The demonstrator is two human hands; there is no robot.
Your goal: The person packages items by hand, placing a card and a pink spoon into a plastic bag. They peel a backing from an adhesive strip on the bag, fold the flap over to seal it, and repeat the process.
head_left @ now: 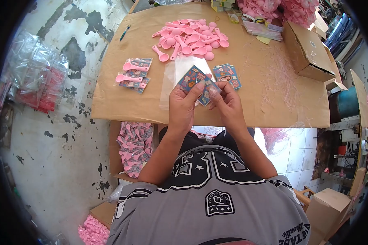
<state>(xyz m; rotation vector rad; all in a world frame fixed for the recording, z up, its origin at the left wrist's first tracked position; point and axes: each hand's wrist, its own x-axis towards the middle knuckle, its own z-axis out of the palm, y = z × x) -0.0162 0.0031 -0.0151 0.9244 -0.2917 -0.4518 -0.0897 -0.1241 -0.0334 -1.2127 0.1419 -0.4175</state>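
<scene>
My left hand [183,103] pinches a blue printed card [193,77] with colourful pictures, thumb on top. My right hand [230,104] closes thumb and fingers on the lower right part of the blue cards, where shiny clear plastic shows. Whether this is one card or several overlapping is hard to tell. Clear plastic bags [171,83] lie flat under and left of my hands. Just right of the cards sits a stack of similar printed cards [227,76]. Beyond the bags spreads a heap of pink scoops [192,36].
Bagged cards with pink scoops [134,75] lie at the table's left, near a pen [125,32]. A cardboard box [306,51] stands at right beside pink shreds [280,81]. Below the left edge, a box holds many packed scoops [134,147].
</scene>
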